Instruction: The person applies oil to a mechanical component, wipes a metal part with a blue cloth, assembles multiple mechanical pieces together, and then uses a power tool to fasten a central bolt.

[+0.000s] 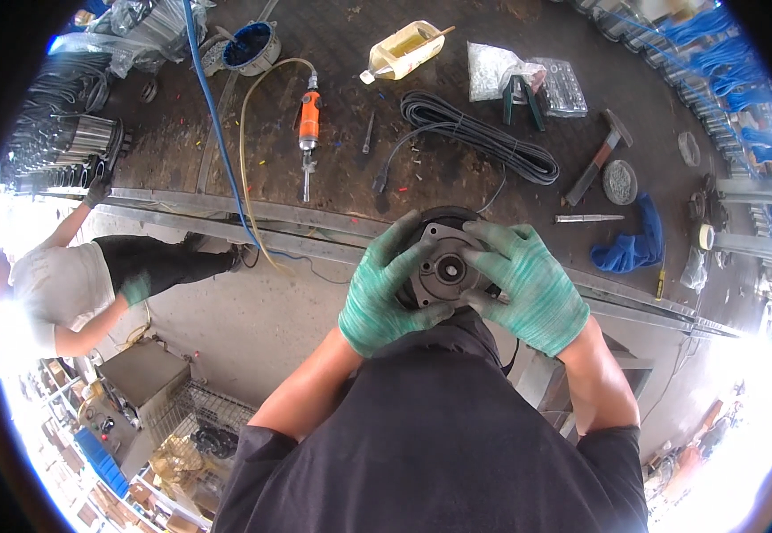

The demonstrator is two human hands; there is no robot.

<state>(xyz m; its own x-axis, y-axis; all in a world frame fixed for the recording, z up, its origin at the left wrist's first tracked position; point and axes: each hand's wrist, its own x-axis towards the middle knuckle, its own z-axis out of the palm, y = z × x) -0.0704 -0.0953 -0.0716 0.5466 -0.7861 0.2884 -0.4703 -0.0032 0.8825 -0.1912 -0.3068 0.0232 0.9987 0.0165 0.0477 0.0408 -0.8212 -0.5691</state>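
Both my hands wear green knit gloves and grip a dark metal flange plate [440,255] with a round bore and bolt holes at its corners. My left hand [386,293] holds its left edge, thumb along the near side. Around the right edge curl the fingers of my right hand [532,284]. The plate sits on a round black body, mostly hidden beneath it, at the bench's front edge. Just beyond lies a coiled black cable [483,138] with a plug.
An orange air screwdriver [309,120] lies on the workbench [253,169] at left, near a blue hose [213,115]. A hammer [601,155], a tin of small parts [619,182] and a blue cloth [632,244] are at right. Another person [66,284] works at far left.
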